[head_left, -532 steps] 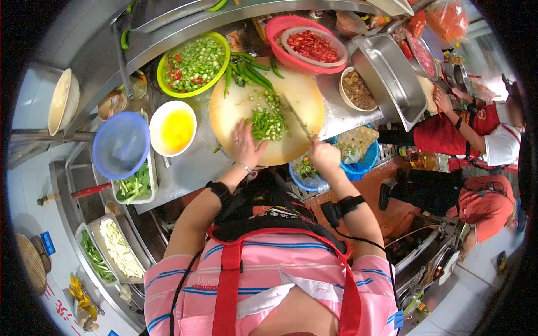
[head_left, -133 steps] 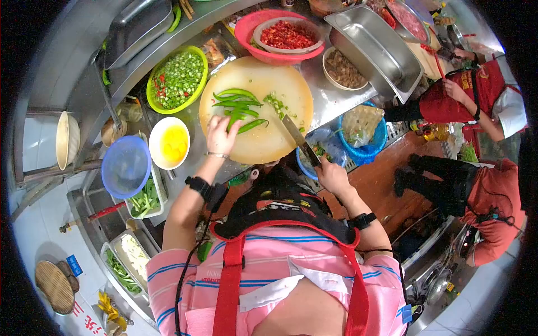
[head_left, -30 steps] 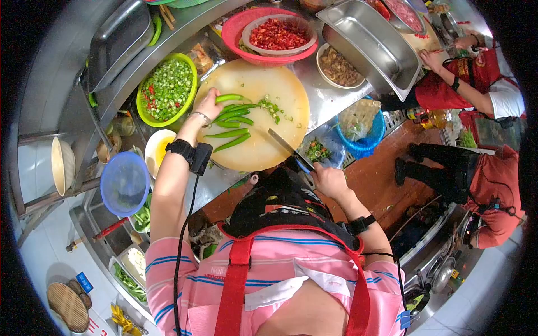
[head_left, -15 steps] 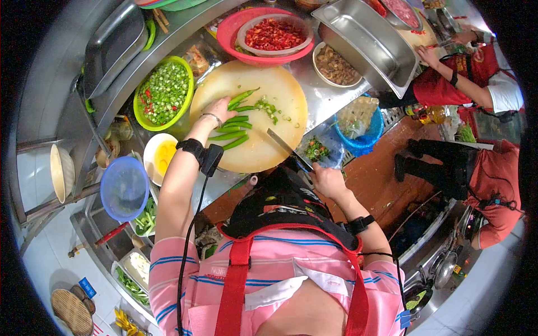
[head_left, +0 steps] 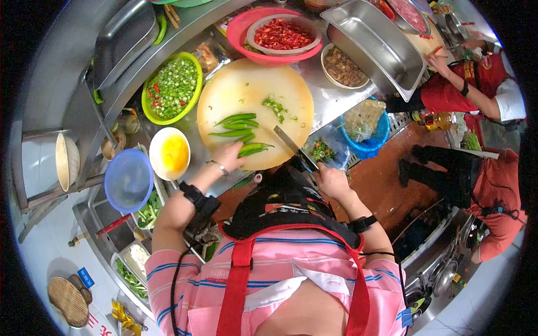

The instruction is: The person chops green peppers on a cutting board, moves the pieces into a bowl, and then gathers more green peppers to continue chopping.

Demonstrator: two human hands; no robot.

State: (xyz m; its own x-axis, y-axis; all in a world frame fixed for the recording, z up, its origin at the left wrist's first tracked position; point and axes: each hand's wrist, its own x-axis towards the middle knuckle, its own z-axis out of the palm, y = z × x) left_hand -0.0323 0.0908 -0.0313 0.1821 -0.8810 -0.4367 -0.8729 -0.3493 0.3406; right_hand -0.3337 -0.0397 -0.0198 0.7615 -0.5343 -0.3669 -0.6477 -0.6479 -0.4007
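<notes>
Several whole green chili peppers [head_left: 238,120] lie side by side on the round cutting board [head_left: 224,89]. At the board's near edge, my left hand [head_left: 228,157] is closed around the stem end of green chili peppers [head_left: 256,148], which point right. My right hand [head_left: 332,181] grips the handle of a kitchen knife [head_left: 287,139]. Its blade rests low over the board's right side, apart from the peppers. Chopped green pepper pieces [head_left: 274,106] are scattered beyond the blade. My left fingertips are partly hidden.
A green basket of chopped peppers [head_left: 196,98] and a bowl of yellow liquid [head_left: 186,163] stand left. Beyond the board are a red basin [head_left: 235,33] and a steel pan [head_left: 375,39]. A blue bucket [head_left: 386,131] is right. Two co-workers [head_left: 465,84] stand at right.
My left hand has moved from the far end of the pepper row to its near end, with peppers in it. The knife stays nearly where it was.
</notes>
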